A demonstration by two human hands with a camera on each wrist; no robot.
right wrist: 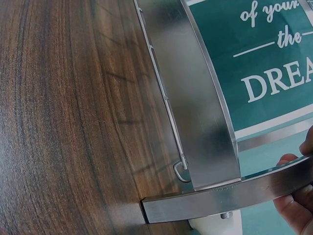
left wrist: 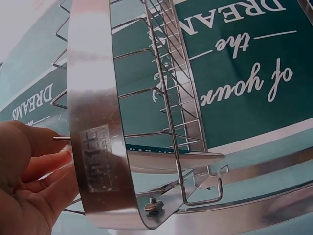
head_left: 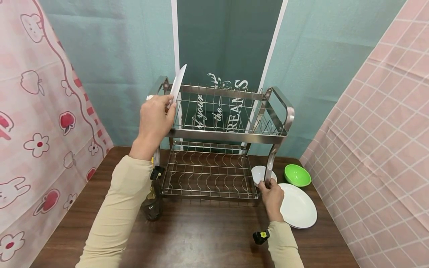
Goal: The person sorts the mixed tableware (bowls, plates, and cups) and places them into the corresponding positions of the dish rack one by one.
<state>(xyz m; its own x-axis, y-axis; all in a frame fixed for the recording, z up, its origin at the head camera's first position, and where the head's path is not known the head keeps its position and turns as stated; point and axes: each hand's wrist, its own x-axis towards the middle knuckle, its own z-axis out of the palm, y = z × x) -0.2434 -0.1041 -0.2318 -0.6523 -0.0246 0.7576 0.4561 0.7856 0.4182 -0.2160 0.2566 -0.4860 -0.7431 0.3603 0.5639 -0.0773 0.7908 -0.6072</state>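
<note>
A two-tier metal dish rack stands on the wooden table. At the left end of its upper tier, my left hand pinches the lower near edge of a white plate, thumb on one side and fingers on the other. The plate is upright, tilted slightly right, and seen nearly edge-on; in the left wrist view the plate lies partly behind the rack's steel end band. My right hand grips the rack's right front leg low down. The right wrist view has only its fingertips around the steel leg.
Right of the rack, a white bowl sits partly behind the leg. A green bowl and a white plate lie farther right on the table. By the left front leg stands a dark see-through container. Curtains hang around the table.
</note>
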